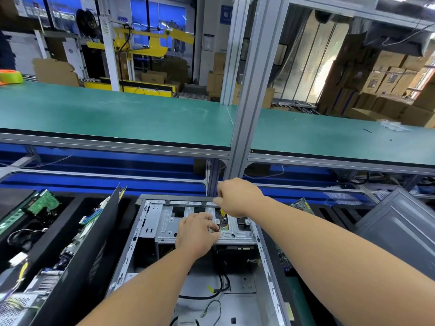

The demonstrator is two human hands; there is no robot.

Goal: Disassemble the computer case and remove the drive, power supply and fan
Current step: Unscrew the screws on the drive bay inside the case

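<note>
Both hands work a screwdriver at the case's drive cage.

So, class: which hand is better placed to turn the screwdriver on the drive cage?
The right hand: it already grips the screwdriver handle above the drive cage. The left hand rests lower, fingers at the tip.

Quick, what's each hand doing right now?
Left hand: fingers curled, steadying the shaft of the screwdriver against the drive cage.
Right hand: closed around the screwdriver handle from above.
</note>
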